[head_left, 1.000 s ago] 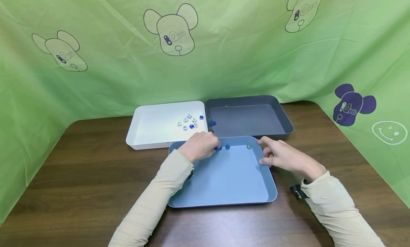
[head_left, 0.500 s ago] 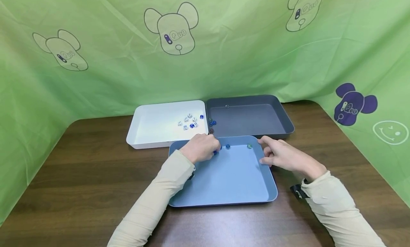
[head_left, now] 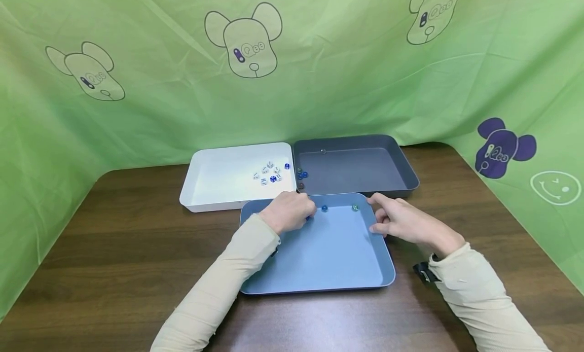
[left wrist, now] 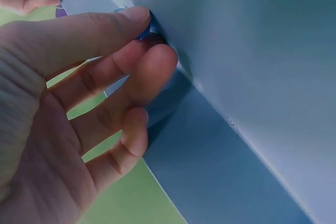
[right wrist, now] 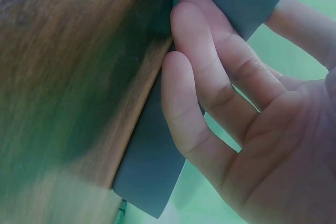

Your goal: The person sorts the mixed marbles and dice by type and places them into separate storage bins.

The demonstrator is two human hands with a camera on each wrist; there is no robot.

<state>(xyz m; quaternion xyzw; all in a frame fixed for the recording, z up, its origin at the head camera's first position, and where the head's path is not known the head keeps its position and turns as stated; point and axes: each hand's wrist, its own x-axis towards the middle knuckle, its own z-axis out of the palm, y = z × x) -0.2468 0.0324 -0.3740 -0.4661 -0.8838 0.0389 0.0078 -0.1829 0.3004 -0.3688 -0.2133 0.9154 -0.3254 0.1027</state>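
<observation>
My left hand [head_left: 292, 211] is over the far side of a light blue tray [head_left: 337, 255]. Its thumb and fingertips pinch a small deep blue piece [left wrist: 144, 33] by the far wall; the fingers hide most of it, so its kind is unclear. A blue marble [head_left: 324, 208] lies just right of that hand. Farther right, near the far corner, is a green swirled marble [head_left: 355, 208]. My right hand [head_left: 403, 220] holds the tray's right wall, with several fingers [right wrist: 178, 80] bent against the outside and the thumb over the rim.
Behind, a white tray [head_left: 214, 177] holds several white and blue dice [head_left: 272, 179]. Beside it, a dark grey tray [head_left: 356, 169] holds several marbles [head_left: 304, 175], mostly near its left wall. A green printed cloth [head_left: 342, 78] hangs behind the brown wooden table [head_left: 114, 271].
My left hand has shifted very slightly right, and the deep blue piece under it has come a little nearer. The right hand stays on the tray's wall; both marbles lie where they were.
</observation>
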